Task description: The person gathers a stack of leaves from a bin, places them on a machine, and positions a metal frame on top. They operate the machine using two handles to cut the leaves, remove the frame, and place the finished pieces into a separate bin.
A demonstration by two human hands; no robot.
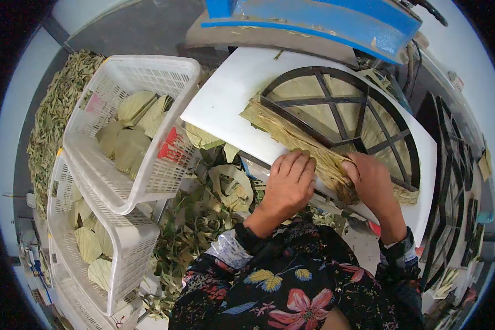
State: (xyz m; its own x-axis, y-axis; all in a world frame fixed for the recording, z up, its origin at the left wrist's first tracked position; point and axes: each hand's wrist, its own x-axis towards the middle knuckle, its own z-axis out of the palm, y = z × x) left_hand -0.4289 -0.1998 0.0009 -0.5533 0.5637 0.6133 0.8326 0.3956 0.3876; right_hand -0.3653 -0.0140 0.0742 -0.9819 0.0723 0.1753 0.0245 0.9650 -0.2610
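A thick stack of dried, yellow-green leaves (283, 131) lies on a white board (220, 99). On top of it rests a black cutting die (335, 100), a half-round frame with crossing bars. My left hand (291, 179) curls its fingers over the near edge of the stack. To its right, my right hand (373, 179) grips the same edge close to the die's straight side, thumb toward the left hand. The undersides of both hands' fingers are partly hidden.
A blue press head (313, 19) overhangs the board's far side. White crates (165, 71) holding rounded leaf pieces (132, 148) stand at left. Leaf scraps (190, 236) cover the floor between crates and board. More black frames (448, 187) stand at right.
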